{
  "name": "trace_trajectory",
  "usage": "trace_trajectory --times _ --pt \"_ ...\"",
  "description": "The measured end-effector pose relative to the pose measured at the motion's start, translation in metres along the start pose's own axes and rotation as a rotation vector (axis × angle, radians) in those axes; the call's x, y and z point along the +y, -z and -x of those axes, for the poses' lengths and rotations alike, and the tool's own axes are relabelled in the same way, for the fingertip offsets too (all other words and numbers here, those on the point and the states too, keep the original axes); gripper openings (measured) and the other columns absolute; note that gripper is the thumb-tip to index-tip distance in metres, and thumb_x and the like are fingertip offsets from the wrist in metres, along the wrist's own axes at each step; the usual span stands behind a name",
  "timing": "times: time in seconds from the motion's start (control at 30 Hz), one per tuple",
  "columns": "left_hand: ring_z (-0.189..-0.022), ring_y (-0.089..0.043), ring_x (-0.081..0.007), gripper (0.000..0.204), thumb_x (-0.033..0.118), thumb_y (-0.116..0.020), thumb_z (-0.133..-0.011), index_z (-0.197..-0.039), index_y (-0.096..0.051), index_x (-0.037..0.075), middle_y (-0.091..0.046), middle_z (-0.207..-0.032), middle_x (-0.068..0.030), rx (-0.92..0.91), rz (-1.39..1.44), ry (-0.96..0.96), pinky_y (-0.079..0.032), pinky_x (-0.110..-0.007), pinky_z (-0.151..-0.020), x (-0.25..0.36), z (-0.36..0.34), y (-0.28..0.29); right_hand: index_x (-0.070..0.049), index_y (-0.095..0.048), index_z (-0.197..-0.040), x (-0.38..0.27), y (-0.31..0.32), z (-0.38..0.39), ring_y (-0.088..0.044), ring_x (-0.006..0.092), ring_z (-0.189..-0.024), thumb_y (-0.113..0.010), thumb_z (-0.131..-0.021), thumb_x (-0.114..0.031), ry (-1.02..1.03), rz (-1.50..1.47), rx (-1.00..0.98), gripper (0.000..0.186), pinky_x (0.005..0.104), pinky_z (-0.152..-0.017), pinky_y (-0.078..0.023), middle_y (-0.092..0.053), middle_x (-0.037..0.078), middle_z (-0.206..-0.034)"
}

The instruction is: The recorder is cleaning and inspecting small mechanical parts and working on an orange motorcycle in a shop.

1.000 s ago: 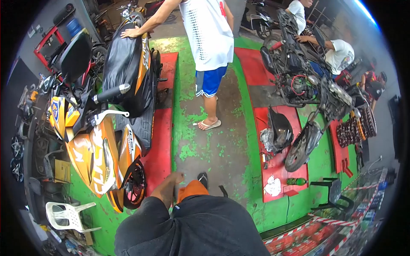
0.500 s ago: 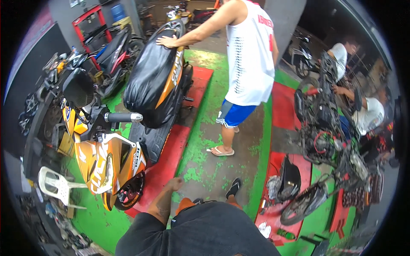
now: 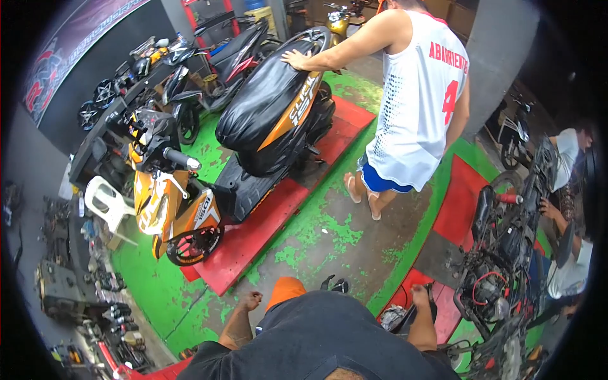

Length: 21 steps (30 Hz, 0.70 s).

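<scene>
My left hand [image 3: 251, 299] hangs beside my body over the green-and-grey floor, its fingers loosely bent and a little apart, holding nothing I can see. My right hand [image 3: 419, 294] hangs on the other side, nearest a dark motorcycle part; its fingers are small and partly hidden. Neither hand touches the orange-and-black scooter [image 3: 297, 123], which stands ahead on the left on a red platform [image 3: 269, 237]. A person in a white sleeveless jersey [image 3: 418, 95] stands at its far side, one hand [image 3: 296, 60] flat on the black seat.
At right, another person in a white shirt [image 3: 569, 272] reaches toward a stripped motorcycle [image 3: 491, 266]. A white plastic chair [image 3: 109, 201] stands left of the scooter. Parts and tools [image 3: 120, 316] line the left wall, with another scooter [image 3: 237, 50] farther back.
The view has shifted left, and my right arm has come into sight. My left hand is lower and nearer my body. The person in the jersey has stepped; their hand stays on the seat.
</scene>
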State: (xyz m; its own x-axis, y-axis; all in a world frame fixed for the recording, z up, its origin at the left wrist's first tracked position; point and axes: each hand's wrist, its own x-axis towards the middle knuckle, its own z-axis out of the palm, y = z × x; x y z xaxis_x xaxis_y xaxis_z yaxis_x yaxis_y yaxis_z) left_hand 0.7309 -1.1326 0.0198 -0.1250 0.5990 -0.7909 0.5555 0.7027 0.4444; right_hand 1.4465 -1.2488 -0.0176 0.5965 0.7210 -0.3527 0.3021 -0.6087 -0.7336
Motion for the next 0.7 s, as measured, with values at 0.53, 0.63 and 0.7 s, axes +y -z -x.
trace_trajectory --times 0.53,0.63,0.7 --pt "-0.114 -0.052 -0.0286 0.025 0.017 -0.052 -0.097 -0.118 -0.058 0.004 -0.051 -0.120 -0.0153 1.610 0.244 -0.828 -0.044 -0.036 -0.093 0.293 0.129 0.150 -0.004 -0.059 -0.123 -0.145 -0.096 -0.100 -0.058 0.0216 -0.110 -0.063 -0.091 -0.020 0.091 0.252 -0.692 0.036 0.0336 -0.096 -0.043 -0.063 0.013 -0.118" --pt "-0.117 -0.051 -0.0269 0.024 0.016 -0.053 -0.096 -0.115 -0.061 0.004 -0.053 -0.120 -0.0140 1.613 0.234 -0.955 -0.043 -0.035 -0.096 0.380 0.177 0.188 0.001 -0.058 -0.121 -0.102 -0.048 -0.129 -0.059 0.0215 -0.108 -0.062 -0.092 -0.018 -0.089 0.133 -0.605 0.036 0.0340 -0.094 -0.044 -0.063 0.014 -0.116" --pt "-0.117 -0.051 -0.0273 0.025 0.020 -0.054 -0.096 -0.112 -0.064 0.004 -0.055 -0.119 -0.0146 1.590 0.184 -0.942 -0.042 -0.036 -0.097 0.405 0.179 0.219 0.001 -0.062 -0.113 -0.077 -0.024 -0.141 -0.061 0.0194 -0.099 -0.061 -0.090 -0.016 -0.198 0.133 -0.507 0.029 0.0328 -0.088 -0.046 -0.066 0.011 -0.105"
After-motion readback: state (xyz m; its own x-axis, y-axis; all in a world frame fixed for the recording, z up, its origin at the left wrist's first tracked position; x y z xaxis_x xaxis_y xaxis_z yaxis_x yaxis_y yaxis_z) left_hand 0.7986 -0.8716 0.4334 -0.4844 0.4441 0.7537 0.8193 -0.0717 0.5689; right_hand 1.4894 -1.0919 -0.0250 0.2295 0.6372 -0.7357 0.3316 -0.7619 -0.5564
